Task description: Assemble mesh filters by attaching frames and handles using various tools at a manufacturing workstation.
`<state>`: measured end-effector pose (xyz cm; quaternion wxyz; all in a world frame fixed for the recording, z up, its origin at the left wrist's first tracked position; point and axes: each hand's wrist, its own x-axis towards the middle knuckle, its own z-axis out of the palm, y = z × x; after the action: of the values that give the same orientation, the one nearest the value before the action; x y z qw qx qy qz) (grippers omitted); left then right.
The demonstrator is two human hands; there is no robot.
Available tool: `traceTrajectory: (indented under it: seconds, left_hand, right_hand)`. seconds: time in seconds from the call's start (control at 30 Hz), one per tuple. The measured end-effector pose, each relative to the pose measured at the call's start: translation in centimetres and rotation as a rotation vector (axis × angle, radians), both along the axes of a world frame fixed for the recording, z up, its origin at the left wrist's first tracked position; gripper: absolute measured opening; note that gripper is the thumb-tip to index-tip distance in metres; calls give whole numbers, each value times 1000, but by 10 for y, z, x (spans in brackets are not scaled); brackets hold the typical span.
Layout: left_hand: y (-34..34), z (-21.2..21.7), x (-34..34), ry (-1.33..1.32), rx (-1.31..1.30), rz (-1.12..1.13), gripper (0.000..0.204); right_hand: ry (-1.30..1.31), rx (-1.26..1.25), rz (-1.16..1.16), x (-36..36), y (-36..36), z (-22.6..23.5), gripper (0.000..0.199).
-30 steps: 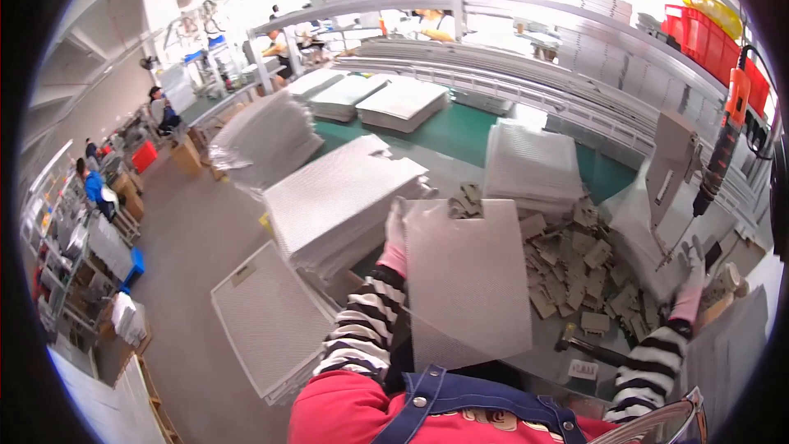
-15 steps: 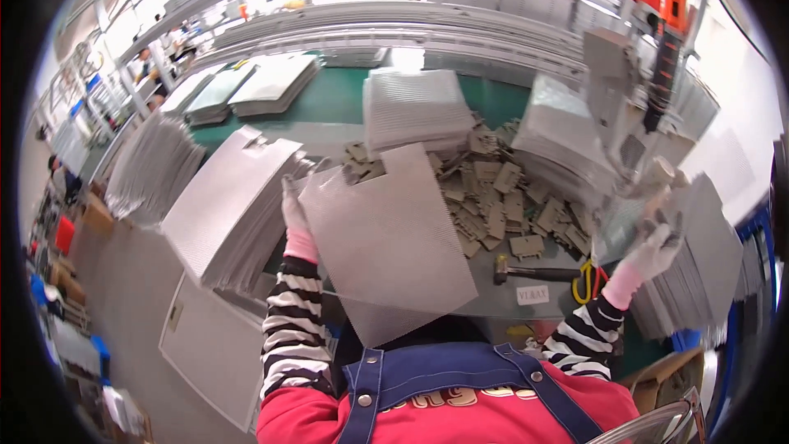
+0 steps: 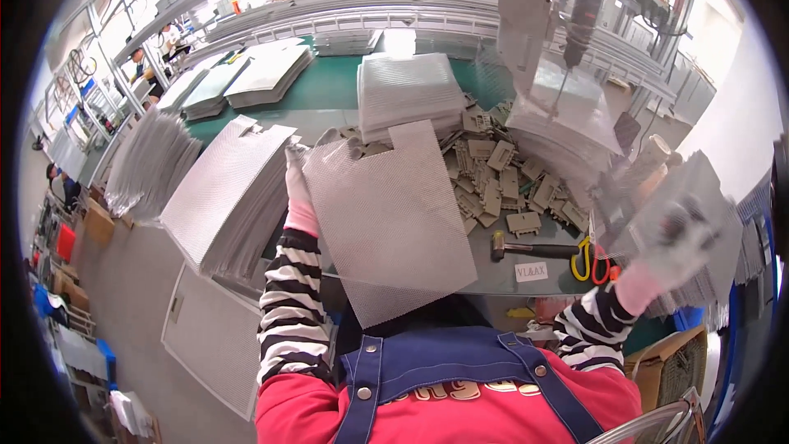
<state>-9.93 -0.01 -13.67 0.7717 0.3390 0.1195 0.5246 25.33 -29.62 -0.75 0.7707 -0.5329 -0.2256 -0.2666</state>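
Note:
In my left hand (image 3: 297,181), gloved in pale grey with a pink cuff, is the upper left corner of a perforated metal sheet (image 3: 390,222). The sheet hangs tilted in front of my chest and has notches along its far edge. My right hand (image 3: 678,242), also gloved, is over at the right beside a stack of grey sheets (image 3: 713,197). Motion smears its fingers, so whether it grips a sheet does not show. Several beige-grey clips (image 3: 501,185) lie heaped beyond the held sheet.
Mesh sheets are stacked at left (image 3: 222,197) and far middle (image 3: 409,94). A hammer (image 3: 538,251) and yellow-and-red-handled scissors (image 3: 585,261) lie near the table's front edge, by a small white label (image 3: 531,271). An electric screwdriver (image 3: 585,12) hangs at the far right.
My right hand has moved slightly right and blurred against the grey sheets. The hanging screwdriver has shifted left in view. My left hand keeps the perforated sheet, nearly in place.

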Motion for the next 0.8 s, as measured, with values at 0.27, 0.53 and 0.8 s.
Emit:
traceTrajectory:
  seconds: [0.27,0.53,0.8]
  left_hand:
    - [-8,10,3,-94,-15,-85,90]
    - [-8,4,4,-117,-161,-67,87]
    - [3,-1,8,-129,-190,-69,77]
  right_hand:
    - [462,-761,1555,-73,118,-141,44]
    - [568,-770,1631,-70,132,-171,46]
    - [680,-768,1595,-73,140,-175,50]
